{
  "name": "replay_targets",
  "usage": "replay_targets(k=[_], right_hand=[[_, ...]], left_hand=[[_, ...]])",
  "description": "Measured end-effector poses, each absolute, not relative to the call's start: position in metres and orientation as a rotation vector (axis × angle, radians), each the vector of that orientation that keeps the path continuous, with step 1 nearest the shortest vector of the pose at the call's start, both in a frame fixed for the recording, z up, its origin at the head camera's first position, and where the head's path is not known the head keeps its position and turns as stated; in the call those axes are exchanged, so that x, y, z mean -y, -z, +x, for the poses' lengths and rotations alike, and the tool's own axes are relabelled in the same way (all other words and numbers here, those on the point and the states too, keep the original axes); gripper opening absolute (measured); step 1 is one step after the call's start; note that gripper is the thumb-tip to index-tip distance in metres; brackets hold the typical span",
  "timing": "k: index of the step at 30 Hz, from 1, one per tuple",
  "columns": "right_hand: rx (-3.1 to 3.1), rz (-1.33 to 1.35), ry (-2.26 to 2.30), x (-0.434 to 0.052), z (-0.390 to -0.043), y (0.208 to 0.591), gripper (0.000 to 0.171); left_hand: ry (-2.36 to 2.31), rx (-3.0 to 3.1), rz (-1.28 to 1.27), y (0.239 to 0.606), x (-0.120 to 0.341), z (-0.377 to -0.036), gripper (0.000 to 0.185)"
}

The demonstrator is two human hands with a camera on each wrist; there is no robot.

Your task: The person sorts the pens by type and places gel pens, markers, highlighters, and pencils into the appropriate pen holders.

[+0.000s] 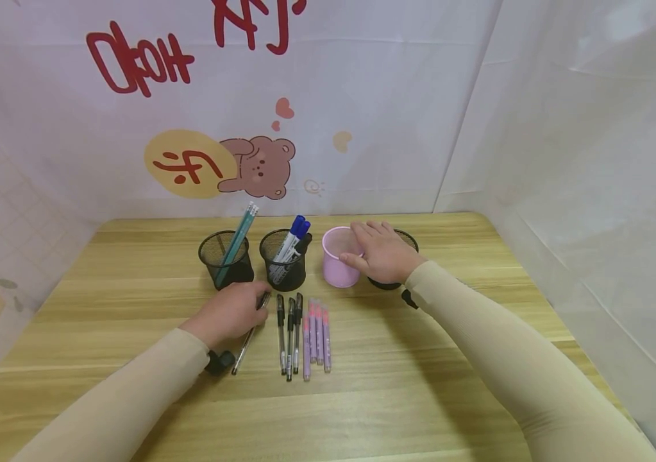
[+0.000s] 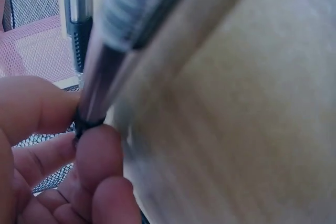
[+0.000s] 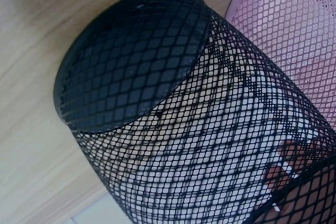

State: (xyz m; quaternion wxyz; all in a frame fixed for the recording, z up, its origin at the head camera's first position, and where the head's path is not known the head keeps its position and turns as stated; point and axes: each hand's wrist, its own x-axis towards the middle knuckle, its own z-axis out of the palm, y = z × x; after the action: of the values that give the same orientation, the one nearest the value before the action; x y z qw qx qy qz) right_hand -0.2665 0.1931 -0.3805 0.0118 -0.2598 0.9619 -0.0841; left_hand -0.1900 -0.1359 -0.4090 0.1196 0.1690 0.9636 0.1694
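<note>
Left hand (image 1: pixel 229 312) pinching pen (image 1: pixel 249 339) at its far tip, long axis trailing back from middle black cup (image 1: pixel 285 262); right hand (image 1: pixel 382 250) spread over pink cup (image 1: pixel 340 258).

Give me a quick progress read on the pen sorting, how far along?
Partly done. Teal pencils stand in the left mesh cup, blue-capped markers in the second cup. In hand: the left hand pinches a clear pen; the right hand rests on the pink cup, which looks empty. Left on the table: three black pens and three purple highlighters.
</note>
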Motion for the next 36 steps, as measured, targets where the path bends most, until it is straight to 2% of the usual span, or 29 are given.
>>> replay_targets(k=[36], right_hand=[[-2.995,-0.802,0.257,-0.194,-0.266,0.381,0.083]], left_hand=[[-1.141,-2.844,0.529,0.378,0.126,-0.189,0.044]])
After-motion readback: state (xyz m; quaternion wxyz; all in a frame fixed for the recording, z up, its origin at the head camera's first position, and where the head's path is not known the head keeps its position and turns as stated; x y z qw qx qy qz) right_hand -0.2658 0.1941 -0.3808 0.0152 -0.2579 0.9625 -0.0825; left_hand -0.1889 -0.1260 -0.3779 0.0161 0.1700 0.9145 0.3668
